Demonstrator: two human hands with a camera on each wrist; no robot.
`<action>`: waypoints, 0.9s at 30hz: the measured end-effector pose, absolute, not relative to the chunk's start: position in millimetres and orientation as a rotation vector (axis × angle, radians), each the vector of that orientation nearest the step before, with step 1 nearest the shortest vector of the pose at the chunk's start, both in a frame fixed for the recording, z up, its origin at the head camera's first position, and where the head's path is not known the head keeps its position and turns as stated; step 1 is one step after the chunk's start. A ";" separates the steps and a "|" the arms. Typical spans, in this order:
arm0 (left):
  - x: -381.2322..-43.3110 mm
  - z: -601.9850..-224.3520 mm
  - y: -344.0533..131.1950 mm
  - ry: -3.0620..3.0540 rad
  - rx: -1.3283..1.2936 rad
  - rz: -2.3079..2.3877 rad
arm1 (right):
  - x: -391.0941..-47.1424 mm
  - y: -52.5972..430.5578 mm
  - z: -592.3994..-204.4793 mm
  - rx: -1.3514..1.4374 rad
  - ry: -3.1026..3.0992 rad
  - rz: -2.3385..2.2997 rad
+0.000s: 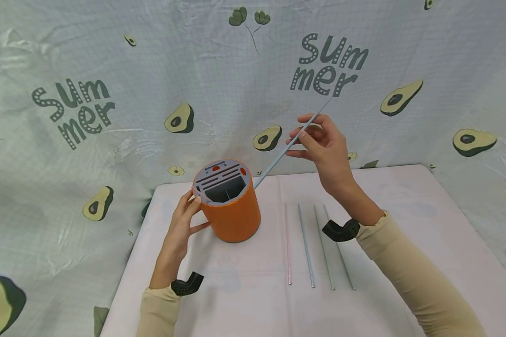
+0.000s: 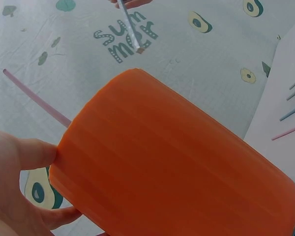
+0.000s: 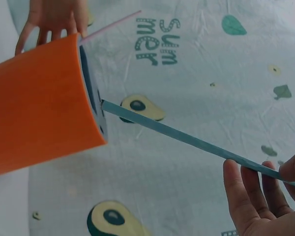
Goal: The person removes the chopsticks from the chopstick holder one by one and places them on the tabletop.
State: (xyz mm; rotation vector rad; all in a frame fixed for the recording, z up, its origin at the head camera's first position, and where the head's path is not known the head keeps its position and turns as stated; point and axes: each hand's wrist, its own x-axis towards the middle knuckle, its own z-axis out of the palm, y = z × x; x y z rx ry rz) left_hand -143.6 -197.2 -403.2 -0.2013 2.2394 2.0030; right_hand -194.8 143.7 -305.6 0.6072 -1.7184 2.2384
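Observation:
An orange cylindrical container (image 1: 236, 220) stands on the table, its grey top marked by slots, dark openings and red spots. My left hand (image 1: 181, 224) holds it at the left side, thumb and fingers against the wall near the rim. Between thumb and fingers, my right hand (image 1: 326, 145) pinches a thin light-blue stick (image 3: 187, 138) slanting down toward the container. Its lower end is close to the rim, with a small gap in the left wrist view. A pink stick (image 2: 37, 98) juts from the container's top; in the head view it is hard to make out.
On the table to the right of the container lie a pink stick (image 1: 288, 248), a blue stick (image 1: 306, 248) and two grey-green sticks (image 1: 323, 248), roughly side by side. Behind the table hangs a printed cloth (image 1: 219, 61). A black wrist camera (image 1: 341, 230) sits on the right wrist.

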 end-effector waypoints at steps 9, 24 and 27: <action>-143.5 -403.9 -197.6 2.236 -0.197 2.009 | -195.8 177.0 -317.1 0.608 -1.774 2.238; -143.0 -406.1 -198.3 2.259 -0.186 2.004 | -190.4 224.4 -348.9 0.351 -2.132 2.188; -143.2 -406.5 -198.5 2.256 -0.181 2.009 | -187.5 231.8 -356.9 0.280 -2.203 2.178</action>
